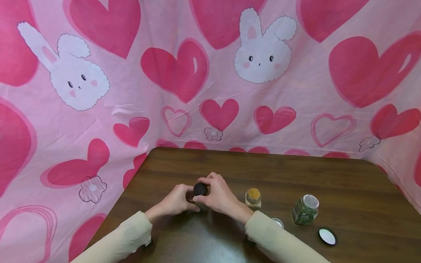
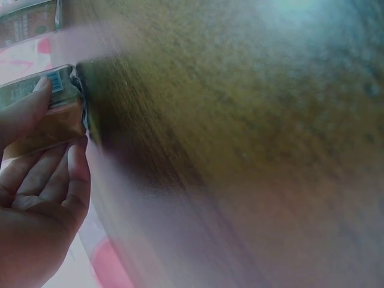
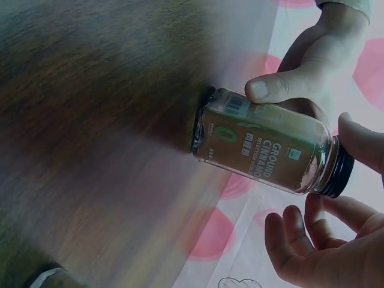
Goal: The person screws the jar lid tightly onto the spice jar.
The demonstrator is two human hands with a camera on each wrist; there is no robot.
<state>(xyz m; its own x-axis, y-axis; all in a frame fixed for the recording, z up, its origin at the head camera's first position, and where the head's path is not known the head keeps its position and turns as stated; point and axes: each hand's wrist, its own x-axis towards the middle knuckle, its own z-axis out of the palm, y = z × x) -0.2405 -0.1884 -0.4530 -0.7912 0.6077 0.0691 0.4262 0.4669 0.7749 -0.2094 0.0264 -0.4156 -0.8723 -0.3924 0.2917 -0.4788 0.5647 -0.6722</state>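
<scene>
- A pink cloth backdrop [image 1: 227,87] printed with hearts filled the upper half and left side of the head view.
- A white rabbit face [image 1: 80,86] showed at upper left, another rabbit [image 1: 261,65] right of top centre.
- A brown wooden table [image 1: 296,173] spanned the lower part.
- A yellow-filled jar [image 1: 253,199] stood right of lower centre.
- A green-filled jar [image 1: 304,212] stood lower right, a dark-rimmed lid [image 1: 327,236] near it.

Bright, even head view; dim, hazy wrist views, with pale glare on the tabletop [image 2: 258,114].
</scene>
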